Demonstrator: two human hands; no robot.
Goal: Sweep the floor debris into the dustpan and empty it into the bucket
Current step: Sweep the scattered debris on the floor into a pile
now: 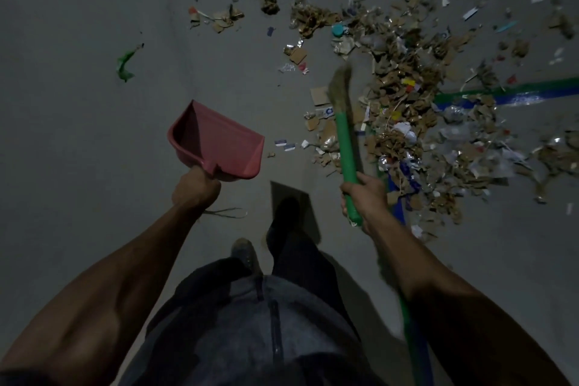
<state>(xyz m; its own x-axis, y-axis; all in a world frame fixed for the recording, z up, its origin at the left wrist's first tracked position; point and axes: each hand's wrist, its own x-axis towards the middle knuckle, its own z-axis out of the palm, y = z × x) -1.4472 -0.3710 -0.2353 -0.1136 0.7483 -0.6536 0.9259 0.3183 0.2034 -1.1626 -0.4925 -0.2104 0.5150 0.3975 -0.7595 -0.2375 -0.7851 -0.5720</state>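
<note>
Dustpan (216, 142), pink and empty, gripped by left hand (195, 187); right hand (365, 194) grips broom (344, 135) beside debris (416, 110).

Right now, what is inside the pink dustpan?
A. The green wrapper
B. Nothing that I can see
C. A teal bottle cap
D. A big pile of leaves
B: the pink dustpan, held up off the floor by the left hand, shows only its bare inside, while the debris still lies on the floor beside the broom that the right hand grips.
</note>
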